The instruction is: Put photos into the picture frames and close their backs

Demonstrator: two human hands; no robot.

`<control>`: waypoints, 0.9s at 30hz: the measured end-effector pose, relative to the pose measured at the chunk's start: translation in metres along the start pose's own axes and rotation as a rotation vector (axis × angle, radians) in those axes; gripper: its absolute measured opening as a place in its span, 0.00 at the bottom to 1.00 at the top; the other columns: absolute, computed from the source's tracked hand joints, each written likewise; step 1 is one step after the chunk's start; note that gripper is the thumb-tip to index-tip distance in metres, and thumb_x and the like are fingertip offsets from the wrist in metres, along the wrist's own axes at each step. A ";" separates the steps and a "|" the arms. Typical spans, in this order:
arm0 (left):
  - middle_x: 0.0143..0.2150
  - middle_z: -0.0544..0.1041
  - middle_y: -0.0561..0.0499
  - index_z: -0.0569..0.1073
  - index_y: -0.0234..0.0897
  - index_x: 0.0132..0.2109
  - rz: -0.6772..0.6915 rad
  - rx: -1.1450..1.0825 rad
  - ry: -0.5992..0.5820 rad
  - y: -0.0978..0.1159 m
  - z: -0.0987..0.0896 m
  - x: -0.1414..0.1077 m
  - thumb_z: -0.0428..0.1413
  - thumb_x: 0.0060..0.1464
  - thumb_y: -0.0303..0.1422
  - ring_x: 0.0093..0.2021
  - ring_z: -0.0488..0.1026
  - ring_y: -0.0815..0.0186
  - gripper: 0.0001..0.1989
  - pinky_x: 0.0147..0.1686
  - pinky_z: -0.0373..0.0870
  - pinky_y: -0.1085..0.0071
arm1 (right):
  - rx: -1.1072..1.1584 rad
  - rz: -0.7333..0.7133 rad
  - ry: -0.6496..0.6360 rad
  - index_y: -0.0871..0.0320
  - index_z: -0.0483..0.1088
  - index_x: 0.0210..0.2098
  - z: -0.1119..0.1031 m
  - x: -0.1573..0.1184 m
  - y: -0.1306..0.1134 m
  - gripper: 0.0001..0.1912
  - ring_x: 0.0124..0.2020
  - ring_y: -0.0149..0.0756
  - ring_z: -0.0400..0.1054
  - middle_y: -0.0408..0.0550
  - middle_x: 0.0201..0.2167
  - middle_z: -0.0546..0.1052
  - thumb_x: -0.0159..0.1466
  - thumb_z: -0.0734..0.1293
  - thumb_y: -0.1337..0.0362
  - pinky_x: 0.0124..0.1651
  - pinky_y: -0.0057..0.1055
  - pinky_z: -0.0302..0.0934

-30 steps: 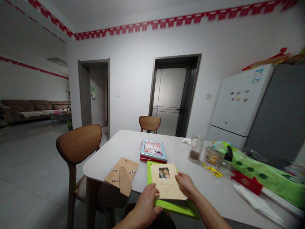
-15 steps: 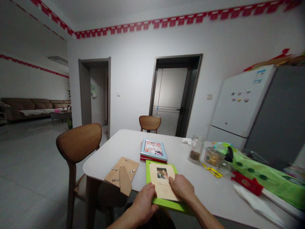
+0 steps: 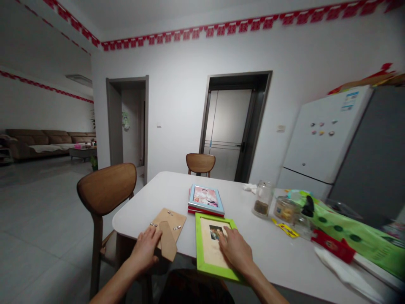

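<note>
The light green picture frame [image 3: 200,249] lies at the near table edge with a cream sheet [image 3: 209,249] inside it, bearing a small photo of people [image 3: 216,232]. My right hand [image 3: 236,250] lies on the sheet's right side, fingers stretched and pressing down. To the left, a tan backing board [image 3: 177,219] with metal clips and a stand leg [image 3: 167,242] sits partly over the table edge. My left hand [image 3: 144,251] touches the board's left side, fingers laid over it and thumb apart. Part of the board is hidden beneath that hand.
Behind the green frame lies a stack of picture frames, a light blue one [image 3: 207,199] on top. A glass jar [image 3: 262,200], a food tub [image 3: 283,209], a yellow packet [image 3: 286,229] and a green bag [image 3: 354,240] stand on the right. A wooden chair [image 3: 107,185] is at the left.
My left hand has left the green frame and moved left onto the backing board. The cream sheet now sits down inside the frame, and my right hand has shifted slightly up over it.
</note>
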State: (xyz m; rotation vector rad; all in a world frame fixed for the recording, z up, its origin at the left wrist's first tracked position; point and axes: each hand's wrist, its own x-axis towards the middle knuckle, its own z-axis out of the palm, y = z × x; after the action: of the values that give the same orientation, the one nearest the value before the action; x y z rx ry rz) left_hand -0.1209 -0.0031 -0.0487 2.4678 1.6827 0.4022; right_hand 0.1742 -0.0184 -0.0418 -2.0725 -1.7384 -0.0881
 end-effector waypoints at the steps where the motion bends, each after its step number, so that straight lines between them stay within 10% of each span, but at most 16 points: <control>1: 0.57 0.58 0.45 0.60 0.38 0.52 -0.025 0.035 0.033 -0.007 0.001 0.002 0.54 0.36 0.22 0.57 0.51 0.57 0.32 0.53 0.47 0.62 | 0.050 -0.068 0.001 0.61 0.65 0.44 0.002 -0.003 -0.009 0.19 0.40 0.43 0.64 0.57 0.38 0.70 0.57 0.55 0.59 0.41 0.36 0.56; 7: 0.47 0.68 0.52 0.67 0.44 0.44 0.098 0.068 0.131 0.007 -0.002 0.002 0.49 0.49 0.26 0.47 0.61 0.63 0.14 0.43 0.57 0.69 | 0.444 -0.306 -0.146 0.62 0.67 0.44 0.011 -0.020 -0.083 0.22 0.43 0.38 0.63 0.54 0.40 0.71 0.56 0.57 0.55 0.47 0.30 0.54; 13: 0.40 0.71 0.52 0.68 0.41 0.37 0.205 0.042 0.236 0.033 -0.009 0.001 0.49 0.52 0.29 0.43 0.64 0.62 0.06 0.40 0.59 0.68 | 0.296 -0.347 -0.157 0.62 0.66 0.45 0.007 -0.016 -0.111 0.25 0.41 0.43 0.63 0.55 0.39 0.72 0.50 0.63 0.55 0.44 0.34 0.55; 21: 0.47 0.69 0.49 0.69 0.42 0.43 0.450 -0.303 0.342 0.067 -0.012 0.006 0.52 0.50 0.30 0.49 0.63 0.60 0.12 0.51 0.56 0.64 | 0.493 -0.270 -0.098 0.59 0.69 0.42 -0.035 -0.023 -0.055 0.24 0.43 0.42 0.62 0.51 0.42 0.72 0.46 0.66 0.60 0.48 0.35 0.53; 27: 0.45 0.70 0.49 0.69 0.38 0.40 0.551 -0.331 0.161 0.127 0.008 0.016 0.49 0.53 0.30 0.47 0.64 0.64 0.08 0.49 0.58 0.72 | 0.509 -0.097 -0.040 0.55 0.72 0.36 -0.046 -0.031 0.026 0.18 0.41 0.42 0.64 0.48 0.38 0.74 0.45 0.66 0.60 0.47 0.36 0.54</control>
State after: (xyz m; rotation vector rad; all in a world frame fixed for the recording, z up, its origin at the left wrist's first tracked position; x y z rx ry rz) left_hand 0.0006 -0.0347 -0.0218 2.6483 0.8486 0.8751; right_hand 0.2029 -0.0668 -0.0178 -1.6288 -1.6688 0.3354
